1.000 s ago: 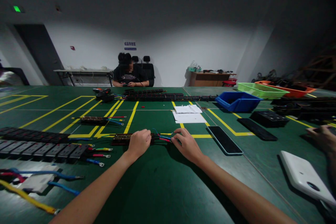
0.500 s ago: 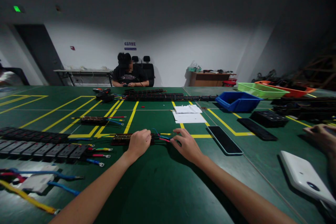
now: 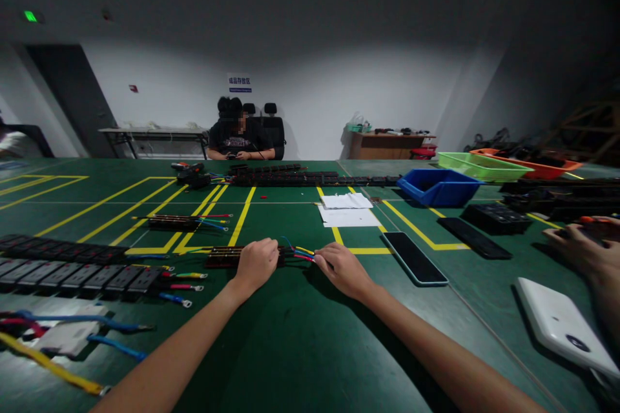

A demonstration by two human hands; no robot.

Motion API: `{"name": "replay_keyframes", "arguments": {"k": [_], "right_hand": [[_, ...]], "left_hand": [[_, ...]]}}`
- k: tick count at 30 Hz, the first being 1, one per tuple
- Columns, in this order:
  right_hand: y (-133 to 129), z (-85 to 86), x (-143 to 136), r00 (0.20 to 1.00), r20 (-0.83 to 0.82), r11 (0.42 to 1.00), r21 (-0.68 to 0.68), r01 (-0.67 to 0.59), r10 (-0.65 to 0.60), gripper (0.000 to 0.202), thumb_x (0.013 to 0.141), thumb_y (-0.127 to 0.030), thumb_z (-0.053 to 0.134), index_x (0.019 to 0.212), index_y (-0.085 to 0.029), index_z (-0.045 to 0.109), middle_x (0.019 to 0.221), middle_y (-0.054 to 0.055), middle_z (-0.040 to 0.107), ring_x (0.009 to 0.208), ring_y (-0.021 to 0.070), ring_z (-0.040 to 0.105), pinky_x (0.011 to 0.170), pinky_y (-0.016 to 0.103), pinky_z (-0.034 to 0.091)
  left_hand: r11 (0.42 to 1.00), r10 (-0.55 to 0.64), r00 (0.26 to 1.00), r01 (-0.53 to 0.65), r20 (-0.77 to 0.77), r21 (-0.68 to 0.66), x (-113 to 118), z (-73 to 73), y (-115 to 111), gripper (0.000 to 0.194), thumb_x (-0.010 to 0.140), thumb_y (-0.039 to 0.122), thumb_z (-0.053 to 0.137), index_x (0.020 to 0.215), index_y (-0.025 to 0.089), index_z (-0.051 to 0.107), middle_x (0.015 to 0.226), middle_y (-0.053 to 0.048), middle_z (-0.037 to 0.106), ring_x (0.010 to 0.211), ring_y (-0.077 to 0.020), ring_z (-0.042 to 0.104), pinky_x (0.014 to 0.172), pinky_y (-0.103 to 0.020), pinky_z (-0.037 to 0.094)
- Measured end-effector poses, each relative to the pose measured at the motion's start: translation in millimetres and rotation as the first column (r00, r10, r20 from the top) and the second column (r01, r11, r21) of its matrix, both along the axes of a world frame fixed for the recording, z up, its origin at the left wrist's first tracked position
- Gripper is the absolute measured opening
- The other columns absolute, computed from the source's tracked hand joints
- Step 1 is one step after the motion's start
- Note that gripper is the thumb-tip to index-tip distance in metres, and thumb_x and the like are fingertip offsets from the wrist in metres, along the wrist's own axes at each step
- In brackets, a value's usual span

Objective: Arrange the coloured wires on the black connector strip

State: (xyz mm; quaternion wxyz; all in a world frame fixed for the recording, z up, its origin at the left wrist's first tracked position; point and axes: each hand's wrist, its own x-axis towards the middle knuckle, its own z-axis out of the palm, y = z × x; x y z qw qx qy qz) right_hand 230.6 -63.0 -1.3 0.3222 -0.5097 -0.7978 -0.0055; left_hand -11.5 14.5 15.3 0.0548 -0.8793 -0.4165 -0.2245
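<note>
My left hand (image 3: 259, 264) is closed over the right part of a long black strip (image 3: 223, 257) with copper-coloured bars, lying on the green table (image 3: 290, 348). Red, blue and yellow wires (image 3: 303, 253) run from the strip's right end. Their ends are pinched together in the fingers of my right hand (image 3: 341, 268), which hides the tips. Farther back to the left lies a similar black strip (image 3: 172, 222) with coloured wires. Rows of black socket modules (image 3: 106, 279), with lugged wires at their right end, are at the left.
Right of my hands lie a phone (image 3: 415, 259), a dark flat device (image 3: 475, 237) and a white device (image 3: 566, 326). Papers (image 3: 349, 210) and a blue bin (image 3: 438, 187) are farther back. Another person's hands (image 3: 588, 248) are at the right edge; one person (image 3: 239, 132) sits opposite.
My right hand's fingers have closed on the wires and drawn them together. My left hand stays in place. At the right edge, the other person's hands have come further into view.
</note>
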Motion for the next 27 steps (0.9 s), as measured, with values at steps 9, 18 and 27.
{"name": "replay_keyframes", "arguments": {"k": [9,18,27], "right_hand": [[-2.1,-4.5,1.2,0.988,-0.018,0.988,-0.027,0.155,-0.156,0.018,0.103,-0.029,0.045,0.105,-0.020,0.061,0.098,0.007,0.067,0.092,0.0206,0.062,0.082,0.033,0.049],[2.1,-7.4,2.6,0.995,0.004,0.995,-0.014,0.096,-0.096,0.010,0.095,-0.024,0.061,0.105,-0.022,0.061,0.101,0.007,0.067,0.098,0.0239,0.061,0.087,0.038,0.051],[-1.3,-4.6,2.8,0.999,0.018,0.995,0.084,0.045,-0.047,0.019,0.099,-0.024,0.054,0.087,-0.023,0.069,0.114,0.008,0.066,0.107,0.0239,0.059,0.092,0.041,0.051]], "left_hand": [[1.000,0.020,1.000,-0.019,-0.022,0.022,-0.1,-2.9,2.0,0.026,0.096,0.017,0.044,0.073,0.018,0.055,0.074,-0.003,0.060,0.065,-0.0157,0.054,0.062,-0.028,0.033],[1.000,0.002,1.000,-0.002,-0.005,0.000,-0.1,-0.2,0.6,0.027,0.097,0.015,0.043,0.074,0.018,0.057,0.073,-0.002,0.059,0.064,-0.0154,0.053,0.060,-0.027,0.034],[1.000,0.011,1.000,-0.011,-0.003,-0.006,0.2,-0.7,0.4,0.025,0.096,0.016,0.044,0.074,0.018,0.056,0.074,-0.002,0.060,0.065,-0.0153,0.055,0.061,-0.027,0.035]]}}
